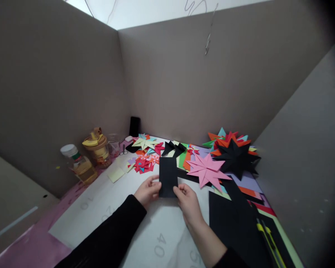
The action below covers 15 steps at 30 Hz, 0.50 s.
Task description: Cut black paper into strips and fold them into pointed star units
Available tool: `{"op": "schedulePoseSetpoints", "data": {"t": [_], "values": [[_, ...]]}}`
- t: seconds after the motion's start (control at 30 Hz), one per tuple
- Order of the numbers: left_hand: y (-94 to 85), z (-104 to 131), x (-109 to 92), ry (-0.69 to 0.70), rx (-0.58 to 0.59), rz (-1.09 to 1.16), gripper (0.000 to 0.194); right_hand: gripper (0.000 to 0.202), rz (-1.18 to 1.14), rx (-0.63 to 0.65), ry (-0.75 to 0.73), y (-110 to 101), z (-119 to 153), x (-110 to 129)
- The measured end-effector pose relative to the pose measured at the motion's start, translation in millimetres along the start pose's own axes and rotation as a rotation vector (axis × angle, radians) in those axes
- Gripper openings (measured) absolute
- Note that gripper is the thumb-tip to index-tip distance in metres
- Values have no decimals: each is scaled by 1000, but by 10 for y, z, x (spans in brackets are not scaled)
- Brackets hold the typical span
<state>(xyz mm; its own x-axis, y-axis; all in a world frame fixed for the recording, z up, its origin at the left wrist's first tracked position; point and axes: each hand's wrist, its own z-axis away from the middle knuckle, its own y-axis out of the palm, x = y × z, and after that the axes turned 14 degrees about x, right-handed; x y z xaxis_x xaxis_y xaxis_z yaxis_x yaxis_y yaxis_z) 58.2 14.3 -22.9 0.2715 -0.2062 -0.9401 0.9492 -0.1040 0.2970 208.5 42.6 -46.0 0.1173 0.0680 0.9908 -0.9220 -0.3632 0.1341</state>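
Note:
A small black paper rectangle [168, 175] is held up above the white numbered sheet. My left hand [148, 190] pinches its left edge, thumb on the near face. On the lower right corner, my right hand [187, 201] grips it between thumb and fingers. Right of my hands lies a pink folded paper star [206, 169], with a black folded star [237, 156] leaning behind it. Larger black paper [226, 223] spreads over the right side of the table.
Two yellow utility knives [270, 242] lie on paper at the right. A bottle [80, 165], a lidded cup [99, 150], scissors [123, 149] and a phone [134, 126] stand or lie left. Several small folded paper pieces [143, 163] cover the back. Grey partitions [184, 82] enclose the table.

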Motion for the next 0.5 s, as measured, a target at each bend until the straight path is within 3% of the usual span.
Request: {"op": "schedulePoseSetpoints", "data": {"t": [0.1,0.2,0.27,0.4,0.5], "values": [[31,10,69,-83,-6,-161,39,28,24,-11,-11,-28,-15,-12],[-123,48,-90,-62,-79,-350,36,25,65,51,-6,0,1,-28],[-383,123,-325,-32,-171,-502,34,21,110,110,5,21,11,-45],[-1087,418,-810,-76,-370,-816,37,16,194,172,21,40,12,-78],[-1492,634,-952,-214,-471,-1077,38,11,244,192,20,57,24,-84]]}}
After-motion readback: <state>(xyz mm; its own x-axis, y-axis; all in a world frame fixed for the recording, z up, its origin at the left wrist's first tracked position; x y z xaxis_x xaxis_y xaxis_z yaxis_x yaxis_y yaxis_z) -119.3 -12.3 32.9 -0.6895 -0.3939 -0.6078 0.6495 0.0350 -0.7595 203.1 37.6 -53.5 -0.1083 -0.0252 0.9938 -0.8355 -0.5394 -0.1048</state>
